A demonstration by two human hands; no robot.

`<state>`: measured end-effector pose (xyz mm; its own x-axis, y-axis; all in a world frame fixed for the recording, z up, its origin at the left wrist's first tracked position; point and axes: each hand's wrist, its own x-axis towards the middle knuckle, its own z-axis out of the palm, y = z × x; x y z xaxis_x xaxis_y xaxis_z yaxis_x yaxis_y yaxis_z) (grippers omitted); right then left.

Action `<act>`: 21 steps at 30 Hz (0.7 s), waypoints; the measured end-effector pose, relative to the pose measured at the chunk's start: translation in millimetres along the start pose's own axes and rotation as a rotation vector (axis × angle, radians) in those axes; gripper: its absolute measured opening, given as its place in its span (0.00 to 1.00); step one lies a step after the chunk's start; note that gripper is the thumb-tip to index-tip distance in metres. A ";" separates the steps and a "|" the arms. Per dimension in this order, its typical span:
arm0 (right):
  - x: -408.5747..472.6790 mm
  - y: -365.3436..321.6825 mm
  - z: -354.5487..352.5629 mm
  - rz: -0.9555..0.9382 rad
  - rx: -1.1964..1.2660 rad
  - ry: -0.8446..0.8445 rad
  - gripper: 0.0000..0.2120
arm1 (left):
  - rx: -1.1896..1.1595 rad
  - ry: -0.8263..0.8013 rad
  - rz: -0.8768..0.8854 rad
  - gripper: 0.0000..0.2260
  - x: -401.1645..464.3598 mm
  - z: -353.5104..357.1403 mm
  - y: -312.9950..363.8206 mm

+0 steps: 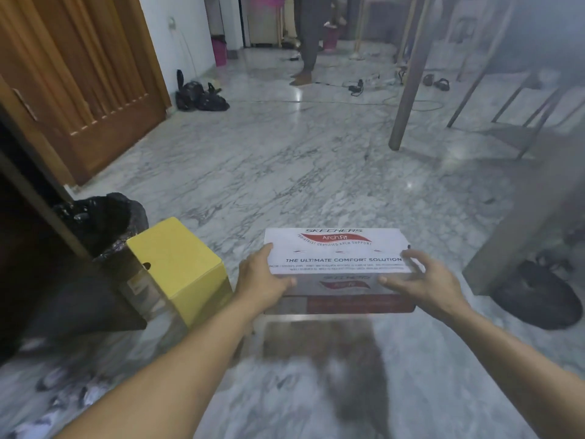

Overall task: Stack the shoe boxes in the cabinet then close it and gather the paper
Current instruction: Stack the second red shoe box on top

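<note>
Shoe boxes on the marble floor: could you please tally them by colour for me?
White and red printed cardboard shoe box, held between left hand and right hand: 1
Yellow cardboard shoe box: 1
Total: 2

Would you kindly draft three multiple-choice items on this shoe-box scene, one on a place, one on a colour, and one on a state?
1. Where does the yellow box stand relative to the white shoe box?
A. To its left
B. On top of it
C. To its right

2. What colour is the band along the white shoe box's base?
A. Blue
B. Red
C. Green

3. How is the white shoe box held?
A. By neither hand
B. By one hand only
C. By both hands at its ends

Answers:
1 A, it stands on the floor toward the dark cabinet.
2 B, a red strip shows under the lid.
3 C, the left hand and right hand grip opposite ends.
</note>
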<state>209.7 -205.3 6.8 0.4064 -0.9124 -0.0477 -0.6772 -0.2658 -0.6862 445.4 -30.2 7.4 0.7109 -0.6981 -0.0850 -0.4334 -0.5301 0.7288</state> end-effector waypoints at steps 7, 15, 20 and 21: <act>-34.5 -77.9 -71.5 -0.148 0.091 0.114 0.33 | -0.075 0.195 0.110 0.32 -39.3 -69.8 61.5; -101.1 -158.4 -118.3 -0.309 0.165 0.130 0.32 | -0.028 0.420 0.186 0.31 -112.3 -163.2 93.4; -148.1 -208.4 -125.2 -0.387 0.188 0.108 0.43 | -0.001 0.554 0.179 0.31 -171.8 -223.1 88.9; -157.4 -220.1 -125.0 -0.419 0.188 0.102 0.45 | -0.008 0.581 0.173 0.31 -184.3 -235.8 86.0</act>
<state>218.1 -42.1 256.1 0.5528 -0.7666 0.3265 -0.3409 -0.5657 -0.7508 407.6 166.3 245.9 0.8175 -0.3956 0.4186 -0.5673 -0.4273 0.7040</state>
